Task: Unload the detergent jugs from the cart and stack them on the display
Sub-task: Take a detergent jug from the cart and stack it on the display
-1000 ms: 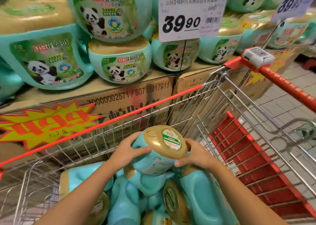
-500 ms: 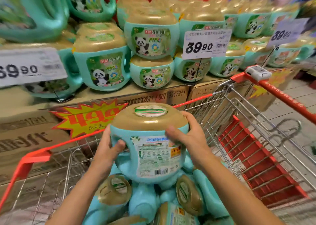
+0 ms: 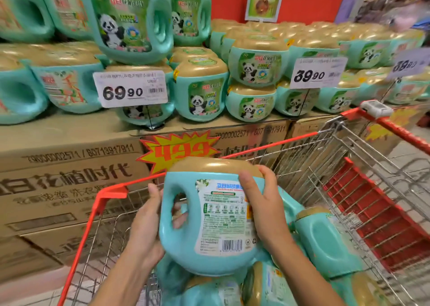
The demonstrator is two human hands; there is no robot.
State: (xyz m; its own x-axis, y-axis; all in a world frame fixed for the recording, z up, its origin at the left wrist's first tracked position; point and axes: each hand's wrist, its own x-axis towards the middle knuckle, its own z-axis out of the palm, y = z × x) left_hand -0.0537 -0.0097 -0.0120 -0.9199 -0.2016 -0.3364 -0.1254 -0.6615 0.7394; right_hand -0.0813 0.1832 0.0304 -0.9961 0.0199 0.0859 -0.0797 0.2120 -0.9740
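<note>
The teal jug (image 3: 216, 224) with a gold cap stands upright, its back label and barcode facing the person. It is held above the cart (image 3: 111, 190), over other jugs (image 3: 325, 238). The left hand (image 3: 145, 226) curls round its handle side, with fingers showing through the hole. The right hand (image 3: 265, 205) grips the opposite side near the cap.

far-right price tag (image 3: 408, 65) blurred (digits unreadable); cart jugs (image 3: 263, 287) cut off below.
</note>
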